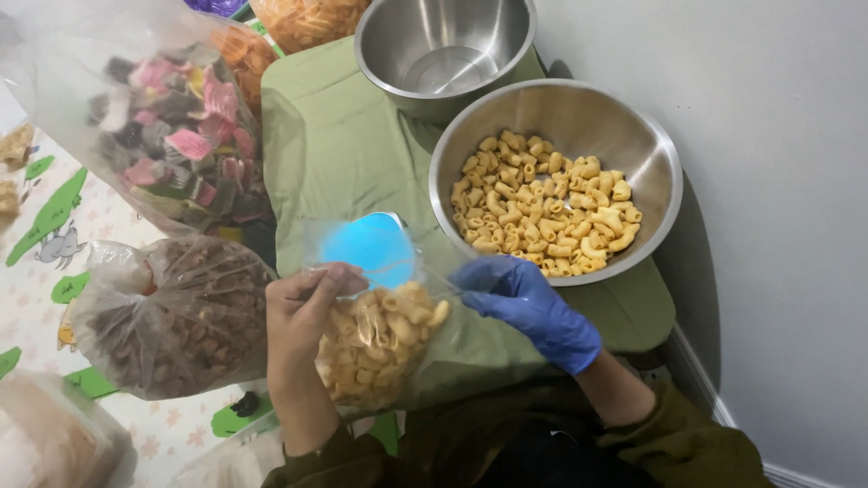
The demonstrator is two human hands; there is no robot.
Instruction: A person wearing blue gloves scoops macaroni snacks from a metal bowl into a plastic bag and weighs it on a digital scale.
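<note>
Looking down from the head camera, so just the one view: the bare left hand (pixel 303 312) is pinched shut on the rim of a clear plastic bag (pixel 384 348), fingers curled over the crinkly film. The right hand (pixel 524 303), in a smooth blue glove, grips the opposite edge of the same bag, so the mouth is stretched open between them. The bag hangs just above the person's lap at the near edge of the table and is about half full of pale yellow ridged elbow-shaped snacks. Something flat and bright blue (pixel 372 246) shows at the bag's mouth, can't tell exactly what it is.

Just beyond the gloved hand sits a round shiny steel bowl (pixel 646 154) with a layer of the same curly yellow pieces (pixel 542 208) in it. Behind that is a second steel bowl (pixel 389 45), bare inside. Both rest on a soft green cloth (pixel 334 154) with some wrinkles.

Off to the left, a knotted-looking clear bag of brown chunks (pixel 172 321), and above it a big bag of pink, dark and mixed-colour flat pieces (pixel 176 145). An orange-filled bag (pixel 303 18) peeks in up top.
</note>
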